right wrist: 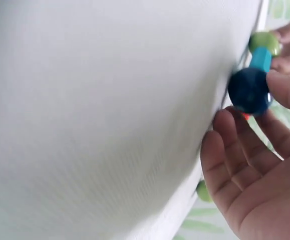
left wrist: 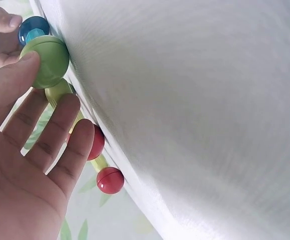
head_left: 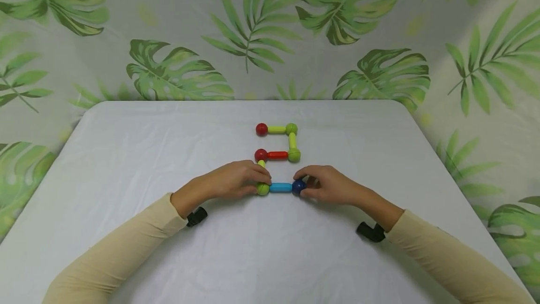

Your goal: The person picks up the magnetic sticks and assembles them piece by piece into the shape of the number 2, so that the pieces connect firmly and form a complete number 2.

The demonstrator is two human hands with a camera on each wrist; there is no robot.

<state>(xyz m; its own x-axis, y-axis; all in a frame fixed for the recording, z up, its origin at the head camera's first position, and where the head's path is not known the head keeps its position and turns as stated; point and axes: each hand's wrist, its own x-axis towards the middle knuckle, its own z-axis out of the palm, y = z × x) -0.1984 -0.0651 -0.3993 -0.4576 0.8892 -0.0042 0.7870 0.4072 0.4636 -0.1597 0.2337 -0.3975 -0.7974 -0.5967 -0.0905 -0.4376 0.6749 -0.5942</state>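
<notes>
A figure of balls and rods lies on the white table. At its near left corner, my left hand [head_left: 236,179] pinches a green ball [left wrist: 49,62] between thumb and fingers. From that ball a light blue rod [head_left: 281,187] runs right to a dark blue ball [right wrist: 249,91], which my right hand [head_left: 331,186] holds between thumb and fingers. A yellow-green rod [head_left: 262,163], partly hidden by my left hand, leads back to a red ball [head_left: 261,155]. There a red rod [head_left: 277,155] joins another green ball [head_left: 294,155].
Farther back, a yellow-green rod [head_left: 293,141] reaches a third green ball [head_left: 291,129]. Another such rod [head_left: 276,130] ends at a red ball [head_left: 261,129]. The white-covered table [head_left: 168,135] meets a leaf-patterned cloth [head_left: 270,79] at its back edge.
</notes>
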